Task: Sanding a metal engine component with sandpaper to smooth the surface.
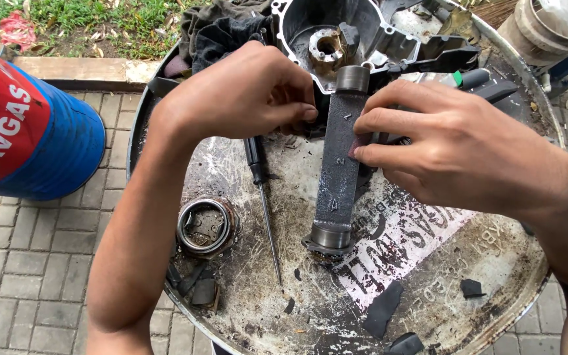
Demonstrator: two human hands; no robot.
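Observation:
A grey metal connecting rod (338, 172) lies lengthwise on the round top of a metal drum (442, 283). My right hand (455, 154) pinches a small dark reddish pad against the rod's right side near its upper part. My left hand (244, 92) rests with curled fingers just left of the rod's upper end; whether it grips anything is hidden. Behind the rod sits a grey engine cover casting (336, 36) with a bearing seat in it.
A black-handled screwdriver (262, 190) lies left of the rod. A round bearing ring (206, 225) and black gasket scraps (382, 309) lie on the drum top. A dark rag (221, 29) sits at the back. A blue and red drum (27, 128) stands left on paving.

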